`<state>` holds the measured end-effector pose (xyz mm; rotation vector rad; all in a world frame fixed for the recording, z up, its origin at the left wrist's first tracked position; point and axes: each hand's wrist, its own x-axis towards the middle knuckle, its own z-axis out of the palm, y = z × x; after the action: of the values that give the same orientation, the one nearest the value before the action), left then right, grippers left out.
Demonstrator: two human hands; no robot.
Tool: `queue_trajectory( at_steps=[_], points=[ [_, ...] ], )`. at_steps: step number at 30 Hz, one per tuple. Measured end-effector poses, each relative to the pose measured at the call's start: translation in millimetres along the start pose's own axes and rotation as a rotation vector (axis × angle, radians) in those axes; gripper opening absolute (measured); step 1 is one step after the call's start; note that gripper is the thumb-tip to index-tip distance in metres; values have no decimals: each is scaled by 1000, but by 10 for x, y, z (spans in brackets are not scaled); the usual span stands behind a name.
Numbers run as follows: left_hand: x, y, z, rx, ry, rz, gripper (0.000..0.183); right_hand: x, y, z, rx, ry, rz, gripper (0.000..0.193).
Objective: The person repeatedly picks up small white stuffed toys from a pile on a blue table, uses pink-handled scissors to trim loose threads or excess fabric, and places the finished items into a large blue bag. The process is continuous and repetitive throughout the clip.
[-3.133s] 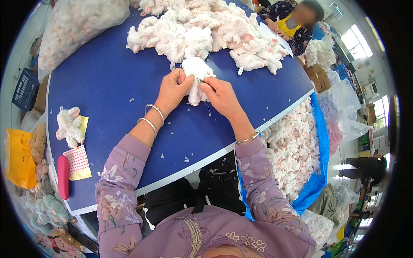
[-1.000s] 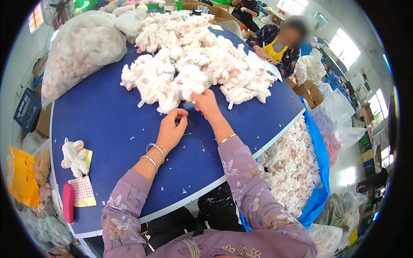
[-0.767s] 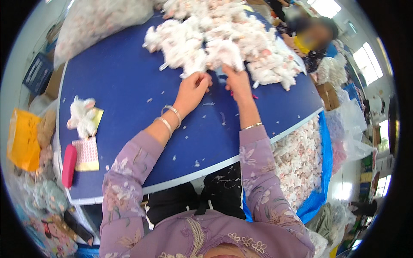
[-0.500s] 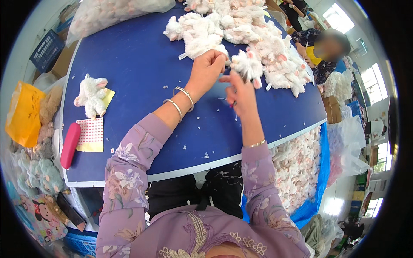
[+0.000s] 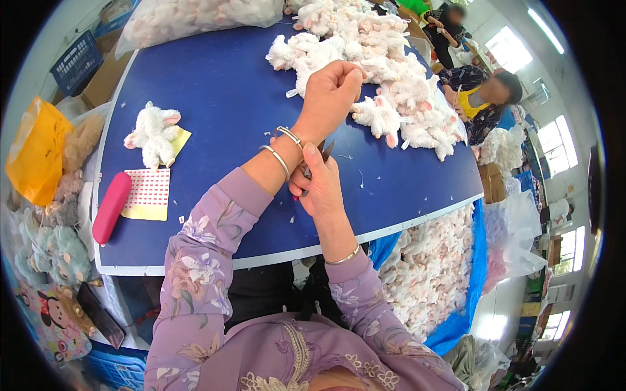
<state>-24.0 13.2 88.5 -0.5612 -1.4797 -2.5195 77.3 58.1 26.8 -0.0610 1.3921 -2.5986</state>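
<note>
My left hand (image 5: 329, 98) is closed in a pinch beside the heap of white plush animal skins (image 5: 385, 55); whatever its fingertips hold is hidden. Below its wrist, my right hand (image 5: 323, 186) grips small metal thread snips (image 5: 327, 151), the dark blades pointing up and away from me. Just right of my left hand lies one white plush skin (image 5: 378, 117) with pink ears, touching the heap's edge. A white plush lamb (image 5: 153, 135) rests alone on the left of the blue table (image 5: 228, 111), partly over a yellow paper.
A sticker sheet (image 5: 147, 195) and a pink case (image 5: 112, 208) lie at the left edge. A clear bag of plush (image 5: 195, 19) sits at the far left. A blue-lined bin of white plush (image 5: 424, 274) stands below the right edge. Another person (image 5: 479, 101) works at far right.
My right hand has drawn back toward me and left, below my left wrist, with the snips now visible. The pink-eared skin lies apart from my hands. The view has shifted slightly.
</note>
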Motion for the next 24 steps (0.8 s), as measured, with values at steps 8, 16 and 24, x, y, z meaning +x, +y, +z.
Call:
queue_trajectory(
  at_steps=[8,16,24],
  points=[
    [12,46,16,61,-24,74,16,-136,168,114,3,-61,-101,39],
    [10,36,2,110,-52,87,15,-180,245,175,-60,-38,-48,46],
    [8,58,18,113,-87,118,15,-221,314,253,-190,48,-117,59]
  ],
)
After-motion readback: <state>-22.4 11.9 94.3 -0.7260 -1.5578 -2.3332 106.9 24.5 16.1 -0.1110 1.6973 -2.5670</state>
